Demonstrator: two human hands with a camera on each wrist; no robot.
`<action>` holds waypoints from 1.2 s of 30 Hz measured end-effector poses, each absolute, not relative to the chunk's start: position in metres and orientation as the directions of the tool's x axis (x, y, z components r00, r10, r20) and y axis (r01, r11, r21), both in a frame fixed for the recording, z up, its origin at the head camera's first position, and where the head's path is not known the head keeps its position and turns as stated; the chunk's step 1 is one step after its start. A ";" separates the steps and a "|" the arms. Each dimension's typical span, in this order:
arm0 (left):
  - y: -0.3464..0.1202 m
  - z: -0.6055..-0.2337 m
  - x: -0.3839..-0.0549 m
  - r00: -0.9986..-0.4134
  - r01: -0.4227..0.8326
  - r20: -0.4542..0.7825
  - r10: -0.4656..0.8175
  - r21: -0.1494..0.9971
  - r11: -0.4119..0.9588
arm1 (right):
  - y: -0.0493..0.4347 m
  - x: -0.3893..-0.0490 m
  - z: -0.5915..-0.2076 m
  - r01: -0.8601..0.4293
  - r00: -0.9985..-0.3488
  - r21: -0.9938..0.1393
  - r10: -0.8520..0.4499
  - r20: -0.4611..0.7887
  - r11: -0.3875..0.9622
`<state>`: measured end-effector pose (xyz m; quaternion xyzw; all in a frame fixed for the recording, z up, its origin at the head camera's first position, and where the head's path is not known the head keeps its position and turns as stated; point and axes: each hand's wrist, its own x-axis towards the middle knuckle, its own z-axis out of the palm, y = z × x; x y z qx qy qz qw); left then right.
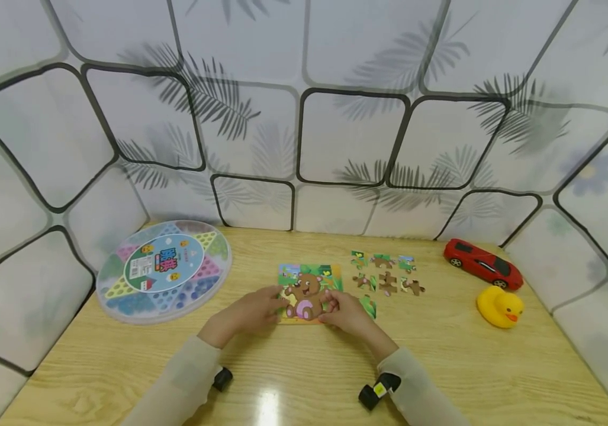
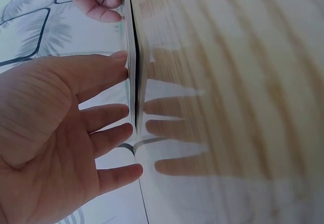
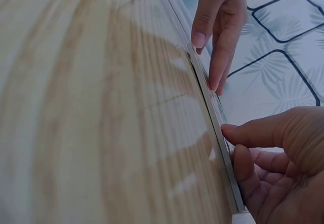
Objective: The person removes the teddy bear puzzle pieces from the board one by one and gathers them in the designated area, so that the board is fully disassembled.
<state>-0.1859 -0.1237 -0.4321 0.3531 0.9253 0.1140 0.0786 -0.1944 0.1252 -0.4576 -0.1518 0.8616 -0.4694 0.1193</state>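
A flat puzzle board (image 1: 304, 284) with a brown bear picture lies on the wooden table between my hands. The left hand (image 1: 256, 313) is at its left side, fingers fairly straight, the tips right at the edge; in the left wrist view this hand (image 2: 61, 127) has its fingers spread along the rim. From the other side the right hand (image 1: 348, 313) grips the board's right part, thumb and bent index finger close together on it. The right wrist view shows this right hand (image 3: 283, 168) with its other fingers curled in. Loose puzzle pieces (image 1: 387, 283) lie to the right.
A round board-game box (image 1: 213, 281) lies at the left. On the right are a red toy car (image 1: 482, 263) and a yellow rubber duck (image 1: 499, 306). A patterned fabric wall (image 1: 351, 136) encloses the back and sides of the table (image 1: 293, 373).
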 end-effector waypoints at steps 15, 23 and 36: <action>-0.122 -0.430 -0.185 -0.782 0.540 -0.170 0.599 0.294 0.788 | 0.124 -0.195 -0.460 -0.165 -0.927 -0.831 -0.371 -0.053 0.531; -0.120 -0.426 -0.183 -0.797 0.517 -0.188 0.575 0.282 0.808 | 0.123 -0.195 -0.459 -0.179 -0.928 -0.821 -0.370 -0.042 0.543; -0.119 -0.426 -0.182 -0.794 0.530 -0.171 0.583 0.276 0.802 | 0.121 -0.195 -0.459 -0.180 -0.932 -0.818 -0.361 -0.037 0.547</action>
